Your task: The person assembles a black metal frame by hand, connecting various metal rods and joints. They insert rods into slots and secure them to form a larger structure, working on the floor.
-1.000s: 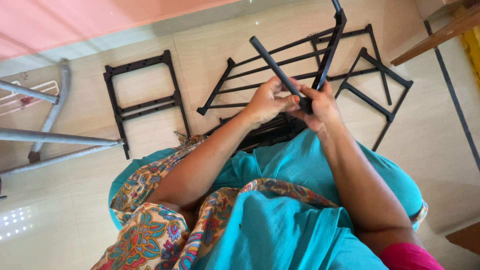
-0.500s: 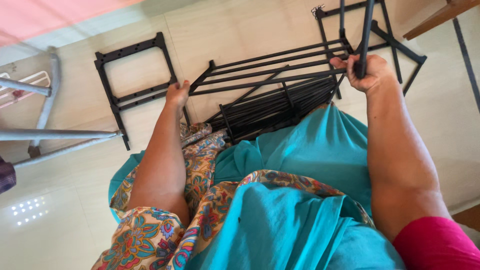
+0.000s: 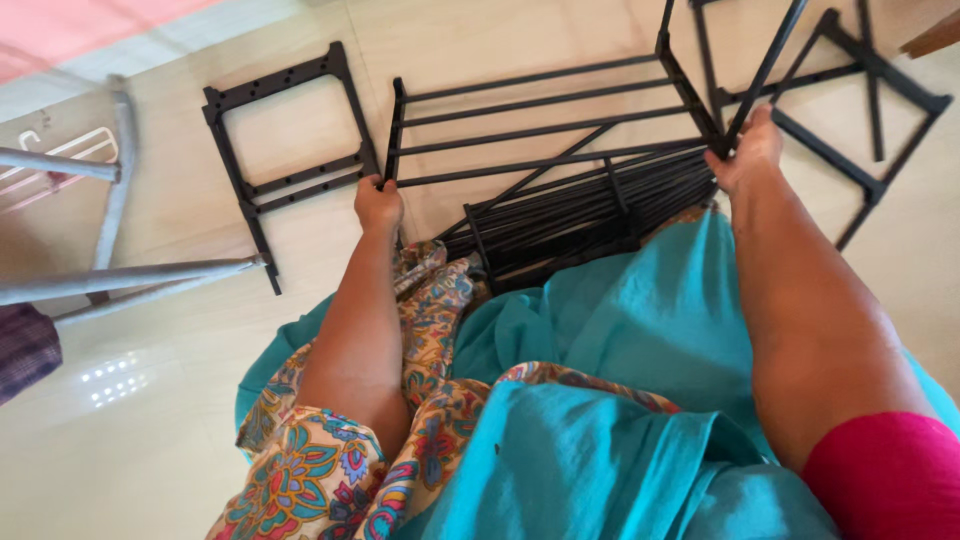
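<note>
Shiny cream floor (image 3: pixel 170 440) lies under everything. On it, at twelve o'clock from the person, rests a black rack shelf (image 3: pixel 540 115) made of long bars. Its long way runs from nine o'clock to three o'clock. The left hand (image 3: pixel 378 203) is closed around its left end. The right hand (image 3: pixel 748 155) is closed around a thin black rod (image 3: pixel 765 70) at the right end. Both hands are equally near. A black side frame (image 3: pixel 285 165) lies at ten o'clock.
</note>
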